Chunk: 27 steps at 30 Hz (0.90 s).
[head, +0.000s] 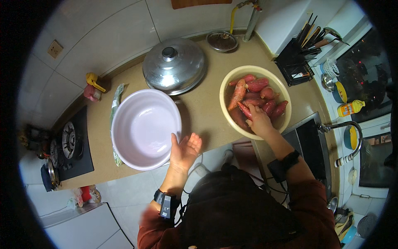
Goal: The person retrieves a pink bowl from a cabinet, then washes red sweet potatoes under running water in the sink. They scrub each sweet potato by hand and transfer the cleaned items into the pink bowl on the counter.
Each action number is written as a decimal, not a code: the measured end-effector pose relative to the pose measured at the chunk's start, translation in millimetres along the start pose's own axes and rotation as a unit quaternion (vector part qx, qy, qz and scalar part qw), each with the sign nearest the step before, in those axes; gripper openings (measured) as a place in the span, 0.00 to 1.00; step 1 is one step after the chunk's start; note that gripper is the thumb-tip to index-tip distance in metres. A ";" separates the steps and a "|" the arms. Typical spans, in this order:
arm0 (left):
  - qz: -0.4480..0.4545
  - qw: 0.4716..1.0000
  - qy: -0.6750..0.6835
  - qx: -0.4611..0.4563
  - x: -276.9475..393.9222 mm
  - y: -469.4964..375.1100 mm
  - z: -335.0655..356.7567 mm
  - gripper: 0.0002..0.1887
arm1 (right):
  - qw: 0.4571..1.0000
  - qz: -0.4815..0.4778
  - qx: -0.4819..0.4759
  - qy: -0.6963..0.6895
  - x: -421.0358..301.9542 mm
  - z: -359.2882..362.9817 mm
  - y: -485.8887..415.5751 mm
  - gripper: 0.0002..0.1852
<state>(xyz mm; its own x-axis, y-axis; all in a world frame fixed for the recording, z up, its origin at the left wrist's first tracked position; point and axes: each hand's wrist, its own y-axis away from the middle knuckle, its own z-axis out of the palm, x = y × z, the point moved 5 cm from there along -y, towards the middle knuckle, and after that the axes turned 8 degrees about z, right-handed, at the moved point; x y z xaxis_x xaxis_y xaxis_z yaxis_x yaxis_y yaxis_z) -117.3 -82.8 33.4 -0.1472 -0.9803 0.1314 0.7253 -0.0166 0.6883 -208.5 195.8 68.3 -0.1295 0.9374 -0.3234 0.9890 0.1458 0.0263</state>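
A cream plastic basin (224, 104) on the counter holds water and several red-skinned sweet potatoes (256, 84). My right hand (261, 121) reaches into this basin, its thumb and fingers around a slim sweet potato (244, 109) near the front. The fingertips are partly hidden among the others. My left hand (185, 152) is palm up with fingers apart and holds nothing. It is at the right front rim of a pale lilac plastic basin (144, 124); whether it touches the rim is unclear. No contents show in that basin.
Behind the basins lie a domed metal lid (174, 67) and a metal bowl (222, 41) with dark contents. A sink (314, 149) with a faucet (357, 133) is at right, below a knife rack (292, 62). A gas stove (73, 143) stands left, near a long plastic-wrapped bundle (115, 102).
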 end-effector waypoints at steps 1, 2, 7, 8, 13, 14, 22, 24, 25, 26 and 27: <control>-0.019 0.999 -0.017 -0.030 -1.6 1.7 3.3 0.27 | 0.999 -0.004 0.018 0.047 -1.6 5.2 -0.2 0.31; -0.036 0.997 -0.033 -0.066 -6.7 2.9 7.8 0.24 | 0.994 -0.020 0.047 0.099 -5.0 8.9 -1.1 0.27; -0.038 0.954 -0.259 -0.148 -54.2 1.4 28.7 0.15 | 0.989 0.030 -0.014 0.142 -5.8 19.5 -16.6 0.21; -0.021 0.935 -0.320 -0.153 -65.1 -2.0 33.9 0.14 | 0.990 0.040 -0.015 0.135 -5.7 16.9 -18.3 0.20; 0.170 0.761 -0.566 -0.267 -124.1 -22.4 76.2 0.17 | 0.996 0.056 0.043 -0.046 5.9 -12.9 -20.2 0.20; 0.224 0.700 -0.621 -0.272 -134.2 -25.9 86.3 0.18 | 0.986 0.083 0.064 -0.127 15.4 -22.0 -21.9 0.19; 0.339 0.521 -0.709 -0.333 -208.3 -39.1 143.4 0.29 | 0.626 0.175 0.056 -0.758 57.0 -45.8 -30.5 0.06; 0.279 0.543 -0.728 -0.314 -211.1 -42.9 143.9 0.29 | 0.595 0.162 0.003 -0.787 59.0 -48.8 -29.4 0.05; 0.246 0.550 -0.740 -0.300 -211.0 -43.9 143.6 0.28 | 0.579 0.166 -0.016 -0.798 61.6 -49.9 -29.5 0.05; 0.155 0.649 -0.656 -0.351 -217.4 -43.3 146.1 0.27 | 0.564 0.150 -0.050 -0.811 63.3 -53.0 -31.3 0.05; 0.077 0.721 -0.595 -0.348 -219.5 -43.0 147.0 0.28 | 0.551 0.141 -0.073 -0.819 65.6 -55.3 -32.8 0.05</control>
<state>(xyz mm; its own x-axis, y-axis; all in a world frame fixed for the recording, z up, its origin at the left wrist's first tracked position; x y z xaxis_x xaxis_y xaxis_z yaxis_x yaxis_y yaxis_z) -215.0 162.0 79.8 -0.2015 -0.1257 0.9714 0.8950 -0.4265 0.1304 -253.4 270.1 98.6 0.3849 -0.5968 -0.7041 0.9213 0.2025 0.3320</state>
